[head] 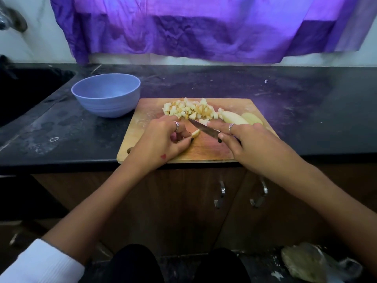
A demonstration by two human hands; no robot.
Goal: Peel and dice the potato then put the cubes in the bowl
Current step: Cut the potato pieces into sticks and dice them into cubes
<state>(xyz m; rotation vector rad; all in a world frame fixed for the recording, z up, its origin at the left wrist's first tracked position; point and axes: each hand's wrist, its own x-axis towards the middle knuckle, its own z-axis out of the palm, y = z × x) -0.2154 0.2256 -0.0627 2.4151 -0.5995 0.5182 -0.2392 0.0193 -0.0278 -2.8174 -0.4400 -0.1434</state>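
A wooden cutting board (204, 152) lies on the black counter. A heap of potato cubes (191, 110) sits at its far side, and two larger peeled potato pieces (232, 118) lie to the right of the heap. My left hand (163, 139) pinches a small potato piece (195, 133) against the board. My right hand (248, 139) grips a knife (204, 128), forefinger stretched along the blade, whose tip points to the far left just above that piece. A blue bowl (106, 94) stands left of the board; it looks empty.
A dark sink (24, 92) opens at the far left of the counter (306, 111). Purple cloth (204, 27) hangs on the wall behind. Cabinet doors with metal handles (222, 193) are below the counter edge. A bag (306, 264) lies on the floor at the lower right.
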